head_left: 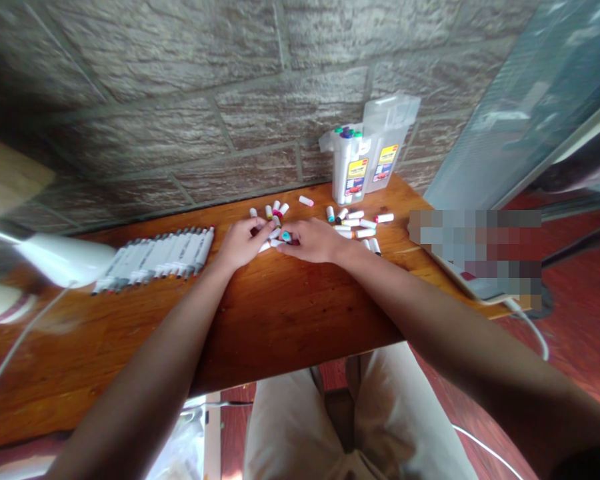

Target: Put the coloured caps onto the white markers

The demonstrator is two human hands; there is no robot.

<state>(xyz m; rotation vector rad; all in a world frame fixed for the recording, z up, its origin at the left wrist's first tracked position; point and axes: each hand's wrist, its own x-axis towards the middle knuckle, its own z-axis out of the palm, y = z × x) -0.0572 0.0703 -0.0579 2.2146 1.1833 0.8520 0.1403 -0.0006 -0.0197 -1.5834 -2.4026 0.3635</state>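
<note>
A glossy reddish-brown wooden table [290, 320] runs across the scene, its far edge against a wall [250, 100] of rough grey stone blocks. Dark red flooring [575, 347] shows to the right, and the person's pale trousers [290, 427] are at the near edge. At the table's left sits a white cone-shaped object [65, 259] with a cord; beside it, slim white markers [155, 257] lie in a slanting row. On the far right part stands a clear plastic case [343, 160] with upright markers inside. A partly pixelated grey device [473, 283] rests at the right end.

Both hands meet at mid-table. The right hand [310, 240] pinches a teal-ended cap [285, 236] between thumb and fingers. The left hand [245, 241] is half curled just left of it, fingertips among white caps [277, 209]; whether it grips one cannot be told. More loose caps [355, 223] lie right of the right hand, and a pink-ended cap [306, 201] lies beyond it.
</note>
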